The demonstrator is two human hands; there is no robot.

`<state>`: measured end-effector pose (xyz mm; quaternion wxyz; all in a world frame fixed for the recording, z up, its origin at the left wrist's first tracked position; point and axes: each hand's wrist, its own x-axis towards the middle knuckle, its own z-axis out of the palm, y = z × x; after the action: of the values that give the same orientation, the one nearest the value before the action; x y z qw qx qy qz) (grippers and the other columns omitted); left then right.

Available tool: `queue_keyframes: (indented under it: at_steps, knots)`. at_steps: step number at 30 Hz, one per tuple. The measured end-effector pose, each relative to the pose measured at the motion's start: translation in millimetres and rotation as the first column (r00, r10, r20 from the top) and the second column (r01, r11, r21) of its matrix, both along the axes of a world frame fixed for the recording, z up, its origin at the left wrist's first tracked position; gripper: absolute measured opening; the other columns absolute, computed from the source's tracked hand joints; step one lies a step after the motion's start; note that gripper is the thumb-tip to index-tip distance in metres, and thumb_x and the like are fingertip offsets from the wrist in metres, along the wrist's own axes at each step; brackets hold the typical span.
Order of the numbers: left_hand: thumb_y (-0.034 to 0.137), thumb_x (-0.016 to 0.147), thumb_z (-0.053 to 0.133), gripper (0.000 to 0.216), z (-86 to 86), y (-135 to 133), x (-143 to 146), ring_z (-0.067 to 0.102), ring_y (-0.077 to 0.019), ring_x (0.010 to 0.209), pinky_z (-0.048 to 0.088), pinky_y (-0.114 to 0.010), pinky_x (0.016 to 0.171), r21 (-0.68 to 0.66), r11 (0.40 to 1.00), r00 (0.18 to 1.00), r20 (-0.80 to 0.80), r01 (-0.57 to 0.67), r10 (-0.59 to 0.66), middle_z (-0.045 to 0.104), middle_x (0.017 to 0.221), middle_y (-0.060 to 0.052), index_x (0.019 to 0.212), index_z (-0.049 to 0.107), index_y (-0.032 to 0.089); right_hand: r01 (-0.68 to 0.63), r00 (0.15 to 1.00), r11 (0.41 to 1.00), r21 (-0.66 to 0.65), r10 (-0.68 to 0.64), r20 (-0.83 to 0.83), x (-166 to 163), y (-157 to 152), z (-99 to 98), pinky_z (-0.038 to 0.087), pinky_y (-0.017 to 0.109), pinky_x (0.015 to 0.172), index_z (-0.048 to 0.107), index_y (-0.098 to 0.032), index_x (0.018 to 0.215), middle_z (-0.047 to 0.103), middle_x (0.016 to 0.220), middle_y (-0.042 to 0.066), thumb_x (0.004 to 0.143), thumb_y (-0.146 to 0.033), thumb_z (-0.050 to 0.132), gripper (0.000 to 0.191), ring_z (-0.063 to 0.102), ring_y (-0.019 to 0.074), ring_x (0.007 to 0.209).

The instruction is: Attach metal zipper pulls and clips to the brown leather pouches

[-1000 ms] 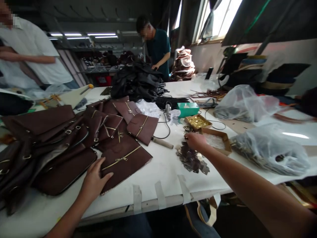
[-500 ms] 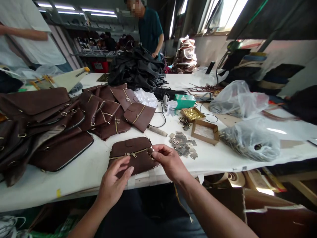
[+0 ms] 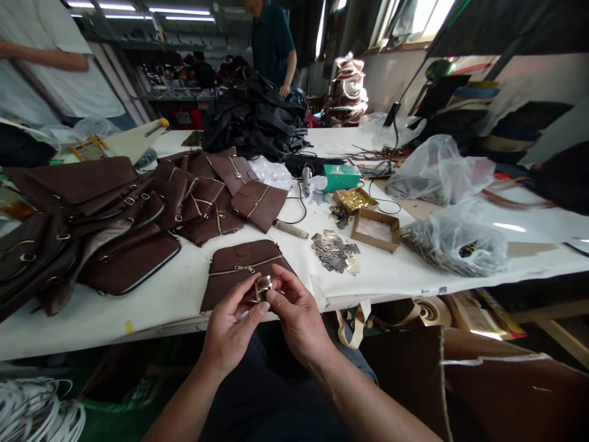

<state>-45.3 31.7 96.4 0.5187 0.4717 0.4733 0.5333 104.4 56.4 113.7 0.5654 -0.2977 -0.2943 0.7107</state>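
Since half a second ago both hands have lifted off the brown zip pouch (image 3: 243, 273) and met just in front of it. Left hand (image 3: 230, 325) and right hand (image 3: 294, 316) each pinch the one small brass clasp (image 3: 263, 286) between fingertips, held up off the tabletop (image 3: 175, 294), probably for fitting. One pouch lies nearest; one heap of metal plates (image 3: 335, 252) right of it, two open boxes beyond
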Motion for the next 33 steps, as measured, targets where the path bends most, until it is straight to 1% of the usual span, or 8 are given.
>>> queue_keyframes:
  at_steps: [6, 11, 15, 18, 24, 29, 31, 33]
  knots:
    - [0.036, 0.089, 0.086, 0.061, 19.6, -7.4, -23.8, 0.080, -0.0298, 0.113, 0.064, -0.044, 0.104, -0.065, 0.990, 0.990, -0.045, 0.128, -0.131, 0.074, 0.142, -0.013, 0.146, 0.067, 0.023, -0.199, 0.979, 0.980, 0.000, 0.199, 0.048, 16.1, -3.3, 5.4, 0.060, 0.032, 0.077, 0.080, -0.021, 0.113, 0.076, 0.092, 0.003, 0.086, -0.040, 0.088, 0.034, 0.071, 0.0175, 0.080]
    - [0.033, 0.085, 0.089, 0.059, 36.0, -12.3, -36.7, 0.082, -0.0307, 0.105, 0.066, -0.049, 0.101, -0.096, 0.976, 0.980, -0.018, 0.197, -0.199, 0.081, 0.126, -0.012, 0.140, 0.071, 0.021, -0.235, 0.972, 0.972, 0.020, 0.235, 0.014, 17.2, -12.3, 2.1, 0.059, 0.027, 0.067, 0.075, -0.020, 0.103, 0.077, 0.082, 0.001, 0.084, -0.039, 0.092, 0.032, 0.075, 0.0169, 0.073]
    - [0.029, 0.083, 0.091, 0.055, 45.6, -13.5, -38.5, 0.082, -0.0308, 0.106, 0.067, -0.050, 0.099, -0.084, 0.976, 0.979, -0.003, 0.201, -0.202, 0.082, 0.125, -0.011, 0.134, 0.074, 0.022, -0.218, 0.976, 0.976, 0.009, 0.218, -0.001, 14.7, -21.2, 0.1, 0.057, 0.024, 0.063, 0.073, -0.019, 0.103, 0.078, 0.082, 0.001, 0.083, -0.039, 0.093, 0.035, 0.077, 0.0169, 0.074]
    - [0.028, 0.083, 0.091, 0.053, 46.8, -14.3, -39.2, 0.079, -0.0321, 0.115, 0.066, -0.048, 0.102, -0.086, 0.979, 0.982, -0.026, 0.184, -0.187, 0.081, 0.127, -0.011, 0.134, 0.075, 0.023, -0.207, 0.978, 0.978, 0.005, 0.207, -0.026, 13.1, -25.3, -0.5, 0.057, 0.024, 0.062, 0.072, -0.020, 0.102, 0.077, 0.080, 0.000, 0.082, -0.039, 0.093, 0.035, 0.077, 0.0169, 0.072]
    - [0.030, 0.088, 0.087, 0.053, 43.0, -15.1, -40.0, 0.071, -0.0331, 0.130, 0.059, -0.051, 0.112, -0.062, 0.983, 0.984, -0.006, 0.176, -0.176, 0.068, 0.151, -0.014, 0.138, 0.073, 0.024, -0.147, 0.989, 0.989, 0.019, 0.147, -0.033, 11.1, -29.1, 0.5, 0.055, 0.023, 0.061, 0.072, -0.020, 0.096, 0.076, 0.079, 0.000, 0.082, -0.036, 0.093, 0.030, 0.075, 0.0149, 0.069]
    - [0.035, 0.090, 0.085, 0.054, 41.1, -13.9, -36.8, 0.075, -0.0339, 0.123, 0.058, -0.055, 0.111, -0.090, 0.981, 0.985, 0.019, 0.171, -0.170, 0.078, 0.134, -0.014, 0.141, 0.072, 0.022, -0.150, 0.988, 0.988, 0.045, 0.151, -0.022, 15.8, -28.6, 1.3, 0.055, 0.026, 0.062, 0.074, -0.025, 0.114, 0.077, 0.092, -0.001, 0.080, -0.035, 0.095, 0.041, 0.074, 0.0157, 0.071]
    - [0.037, 0.091, 0.085, 0.051, 41.6, -12.0, -33.0, 0.077, -0.0332, 0.117, 0.061, -0.053, 0.106, -0.089, 0.980, 0.983, 0.062, 0.180, -0.175, 0.081, 0.126, -0.014, 0.138, 0.074, 0.021, -0.164, 0.986, 0.983, 0.077, 0.165, -0.006, 18.6, -27.4, 1.8, 0.056, 0.028, 0.066, 0.075, -0.028, 0.122, 0.076, 0.095, -0.001, 0.079, -0.035, 0.095, 0.048, 0.073, 0.0160, 0.074]
    - [0.040, 0.090, 0.084, 0.049, 42.6, -9.4, -28.1, 0.079, -0.0321, 0.109, 0.065, -0.050, 0.097, -0.077, 0.982, 0.979, 0.117, 0.175, -0.165, 0.082, 0.118, -0.014, 0.134, 0.076, 0.020, -0.165, 0.986, 0.977, 0.133, 0.160, 0.046, 21.6, -25.5, 3.0, 0.057, 0.031, 0.074, 0.079, -0.027, 0.119, 0.075, 0.090, -0.001, 0.080, -0.036, 0.095, 0.043, 0.070, 0.0157, 0.076]
